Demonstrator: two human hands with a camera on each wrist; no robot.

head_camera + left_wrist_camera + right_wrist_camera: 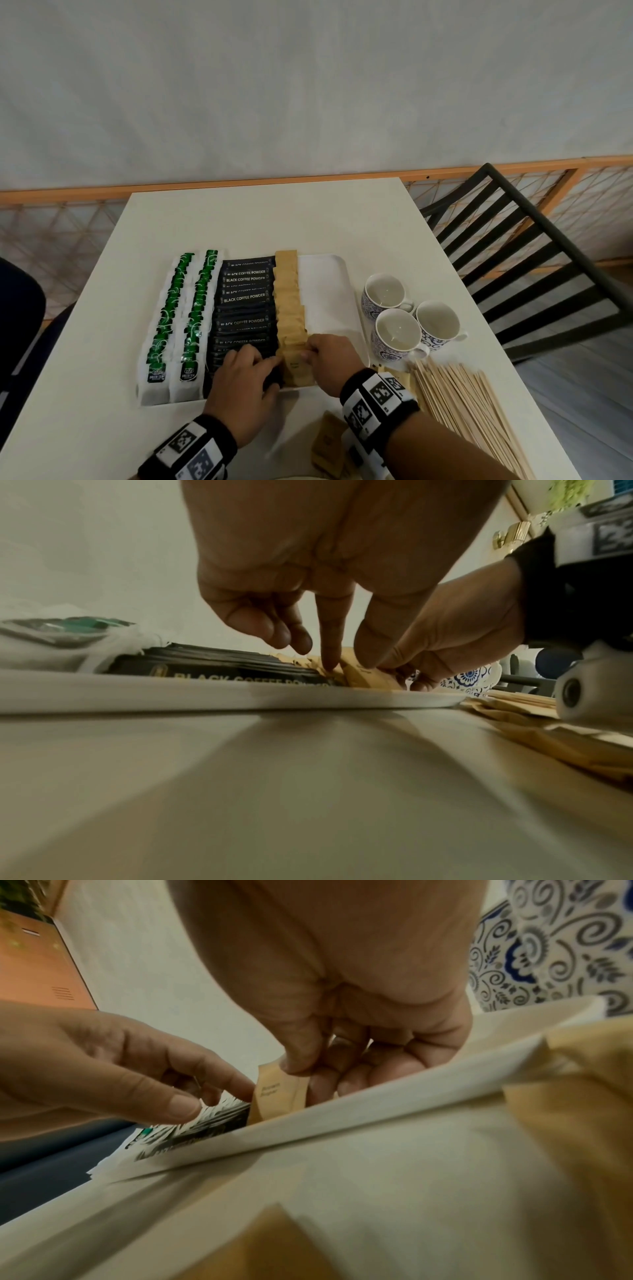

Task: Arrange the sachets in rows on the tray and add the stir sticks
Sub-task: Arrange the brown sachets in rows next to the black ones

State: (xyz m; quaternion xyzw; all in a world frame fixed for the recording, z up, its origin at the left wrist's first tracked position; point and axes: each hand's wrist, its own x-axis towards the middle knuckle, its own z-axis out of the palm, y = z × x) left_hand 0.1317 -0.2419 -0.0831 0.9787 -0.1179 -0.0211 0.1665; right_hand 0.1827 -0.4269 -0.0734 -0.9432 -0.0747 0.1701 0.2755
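Observation:
A white tray (325,284) holds two rows of green tea sachets (185,315), one row of black coffee sachets (245,298) and one row of brown sugar sachets (289,298). My right hand (308,353) pinches an upright brown sugar sachet (281,1096) at the near end of the brown row, thumb against fingers. My left hand (270,363) reaches in from the left, and its straight index finger (240,1085) touches that sachet's left edge, beside the black row. Wooden stir sticks (462,404) lie in a pile on the table to the right.
Three patterned cups (397,334) stand just right of the tray. Loose brown sachets (329,442) lie on the table near the front edge, under my right wrist. The tray's right strip is bare. A black chair (534,253) stands at the table's right side.

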